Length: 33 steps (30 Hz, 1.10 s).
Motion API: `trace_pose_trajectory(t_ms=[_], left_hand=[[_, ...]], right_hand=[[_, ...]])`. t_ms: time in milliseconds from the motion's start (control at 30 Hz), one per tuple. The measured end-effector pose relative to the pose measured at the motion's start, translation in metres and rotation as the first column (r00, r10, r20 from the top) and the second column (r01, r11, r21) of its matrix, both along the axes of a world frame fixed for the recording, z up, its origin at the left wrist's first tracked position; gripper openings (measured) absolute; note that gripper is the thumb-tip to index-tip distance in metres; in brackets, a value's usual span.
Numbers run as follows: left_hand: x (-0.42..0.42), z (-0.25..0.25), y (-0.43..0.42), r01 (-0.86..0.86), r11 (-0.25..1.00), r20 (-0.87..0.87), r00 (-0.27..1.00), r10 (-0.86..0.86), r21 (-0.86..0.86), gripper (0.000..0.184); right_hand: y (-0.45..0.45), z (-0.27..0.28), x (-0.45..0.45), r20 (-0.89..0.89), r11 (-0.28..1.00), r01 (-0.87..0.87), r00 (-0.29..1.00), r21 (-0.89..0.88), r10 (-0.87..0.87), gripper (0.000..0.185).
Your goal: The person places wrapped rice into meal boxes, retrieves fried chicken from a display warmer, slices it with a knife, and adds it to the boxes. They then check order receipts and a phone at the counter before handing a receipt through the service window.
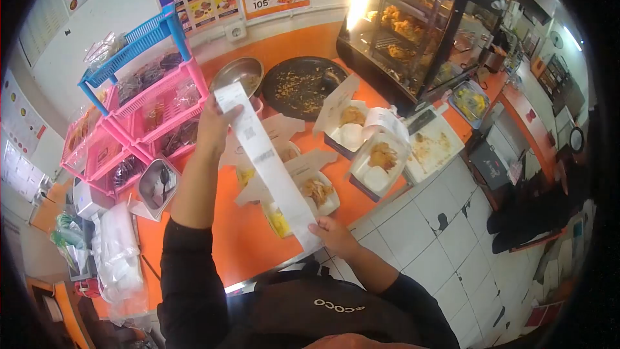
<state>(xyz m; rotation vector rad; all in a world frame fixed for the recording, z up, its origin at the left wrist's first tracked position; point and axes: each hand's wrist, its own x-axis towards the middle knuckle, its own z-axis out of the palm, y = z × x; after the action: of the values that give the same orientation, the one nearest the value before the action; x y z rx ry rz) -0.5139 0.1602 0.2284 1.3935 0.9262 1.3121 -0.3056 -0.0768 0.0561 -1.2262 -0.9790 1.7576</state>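
Note:
A long white paper receipt [265, 158] is stretched between my two hands above the orange counter [229, 239]. My left hand [216, 123] is closed on its upper end, and my right hand [334, 236] pinches its lower edge. Beneath the paper stand open food boxes; one [318, 192] holds fried food, and yellow food shows in others. Farther right, an open box [349, 126] contains fried food and a white round item. A clear-lidded box [379, 163] is beside it, with another paper slip [387, 121] above.
Pink and blue racks [152, 100] with packets stand at the left, near a metal container [158, 187] and plastic bags [117, 255]. Behind are a metal bowl [237, 72] and black round tray [300, 87]. A lit glass food cabinet [400, 26] and crumb-covered white board [431, 148] are right.

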Motion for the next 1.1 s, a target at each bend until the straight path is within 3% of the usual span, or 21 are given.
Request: trace_pose_trajectory(t_ms=[33, 100, 233, 433, 500, 633, 800, 933, 1000, 1033, 1100], left_hand=[[0.002, -0.002, 0.016, 0.038, 0.999, 0.014, 0.999, -0.038, 0.004, 0.049], [0.010, 0.002, 0.030, 0.046, 0.998, 0.018, 0.999, -0.045, -0.050, 0.055], [0.009, -0.030, 0.073, 0.043, 0.997, -0.135, 0.989, -0.052, -0.067, 0.057], [0.016, -0.046, 0.091, -0.042, 0.975, -0.160, 0.987, 0.006, -0.218, 0.052], [0.013, -0.050, 0.102, -0.037, 0.969, -0.173, 0.985, -0.006, -0.243, 0.054], [0.011, -0.062, 0.119, -0.019, 0.988, -0.066, 0.998, 0.009, -0.155, 0.056], [0.008, -0.062, 0.130, -0.010, 0.992, -0.063, 0.998, 0.003, -0.125, 0.056], [0.005, -0.063, 0.128, -0.013, 0.995, -0.264, 0.964, -0.015, -0.103, 0.059], [0.001, -0.078, 0.134, 0.008, 0.997, -0.388, 0.921, -0.036, -0.074, 0.061], [0.010, -0.057, 0.116, -0.074, 0.987, -0.584, 0.811, -0.021, -0.140, 0.062], [0.012, -0.060, 0.108, -0.115, 0.990, -0.726, 0.688, 0.019, -0.083, 0.059]], right_hand=[[0.009, 0.009, -0.003, -0.029, 0.992, 0.062, 0.998, 0.110, -0.059, 0.025], [0.022, 0.010, -0.002, 0.000, 0.982, 0.099, 0.995, 0.161, -0.100, 0.024], [0.032, -0.005, 0.007, 0.093, 0.975, 0.087, 0.990, 0.205, -0.108, 0.026], [0.032, -0.006, 0.012, 0.054, 0.986, 0.043, 0.997, 0.160, -0.052, 0.025], [0.028, 0.004, 0.014, -0.051, 0.996, 0.037, 0.998, 0.082, -0.033, 0.026], [0.021, -0.005, 0.019, -0.189, 0.999, 0.038, 0.981, -0.008, -0.039, 0.029], [0.013, 0.001, 0.022, -0.145, 0.999, 0.047, 0.988, 0.004, -0.046, 0.030], [0.003, -0.006, 0.025, -0.062, 0.994, 0.108, 0.992, -0.012, -0.109, 0.036], [0.000, 0.005, 0.029, 0.065, 0.991, 0.111, 0.991, 0.079, -0.116, 0.039], [-0.004, 0.009, 0.031, 0.126, 0.987, 0.110, 0.984, 0.120, -0.125, 0.041], [-0.019, 0.009, 0.040, 0.286, 0.949, 0.138, 0.932, 0.282, -0.221, 0.041]])
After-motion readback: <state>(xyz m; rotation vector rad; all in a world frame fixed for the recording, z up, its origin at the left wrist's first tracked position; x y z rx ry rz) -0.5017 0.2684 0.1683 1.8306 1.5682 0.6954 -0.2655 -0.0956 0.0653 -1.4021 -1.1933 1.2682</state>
